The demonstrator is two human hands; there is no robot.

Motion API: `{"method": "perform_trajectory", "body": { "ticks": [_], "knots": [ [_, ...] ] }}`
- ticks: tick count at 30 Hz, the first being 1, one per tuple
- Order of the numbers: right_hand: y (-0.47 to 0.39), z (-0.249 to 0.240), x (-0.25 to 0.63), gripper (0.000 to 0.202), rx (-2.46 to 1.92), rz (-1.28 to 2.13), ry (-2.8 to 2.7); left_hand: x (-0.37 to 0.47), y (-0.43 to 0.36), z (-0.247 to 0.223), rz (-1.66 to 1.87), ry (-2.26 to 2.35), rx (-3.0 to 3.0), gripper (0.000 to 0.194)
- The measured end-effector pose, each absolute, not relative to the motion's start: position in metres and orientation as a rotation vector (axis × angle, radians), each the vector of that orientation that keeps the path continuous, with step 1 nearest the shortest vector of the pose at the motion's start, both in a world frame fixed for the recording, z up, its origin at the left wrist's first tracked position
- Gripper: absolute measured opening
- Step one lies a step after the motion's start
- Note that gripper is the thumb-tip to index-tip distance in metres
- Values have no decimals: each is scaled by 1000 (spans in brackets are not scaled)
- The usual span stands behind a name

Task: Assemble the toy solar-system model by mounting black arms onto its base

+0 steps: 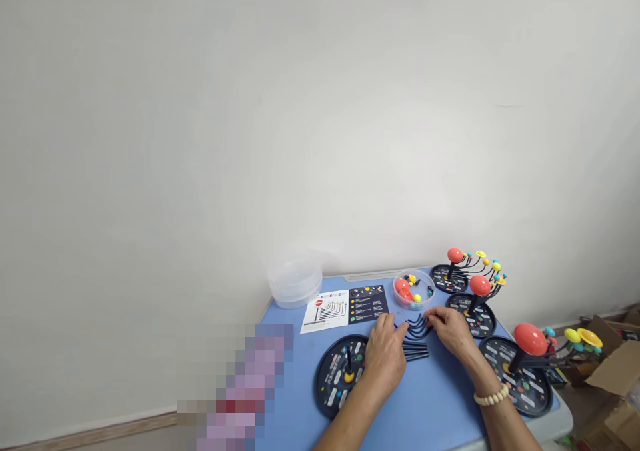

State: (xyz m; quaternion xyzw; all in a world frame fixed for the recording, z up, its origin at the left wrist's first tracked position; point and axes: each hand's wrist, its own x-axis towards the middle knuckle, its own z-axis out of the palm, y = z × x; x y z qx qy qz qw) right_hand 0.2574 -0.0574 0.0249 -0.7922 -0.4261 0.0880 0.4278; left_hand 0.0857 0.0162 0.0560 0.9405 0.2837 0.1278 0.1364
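Several thin black rods with curved ends (418,327) lie on the blue table between my hands. My left hand (386,352) is over their left side, palm down, fingers bent and apart, touching or nearly touching the rods. On the other side, the thumb and forefinger of my right hand (449,331) pinch the curved tip of one black rod. Straight rod parts (416,351) show beside my left hand. A round black base (334,379) with a short upright post (349,359) sits left of my left hand, partly covered by that forearm.
Three assembled planet models, with a red ball (530,339) on the nearest, line the table's right side. A clear dish (414,289) holds loose colored balls. A printed instruction sheet (345,307) and stacked clear containers (296,283) are at the back left. Cardboard boxes (615,371) stand beyond the table.
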Motion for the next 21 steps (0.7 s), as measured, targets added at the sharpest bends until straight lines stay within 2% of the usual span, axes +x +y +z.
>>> {"method": "perform_trajectory", "body": {
  "ticks": [16, 21],
  "knots": [
    [-61, 24, 271, 42, -1948, 164, -870, 86, 17, 54, 402, 833, 2695, 45],
    [-64, 26, 272, 40, -1951, 158, -855, 86, 18, 59, 340, 897, 2706, 46]
  ]
}}
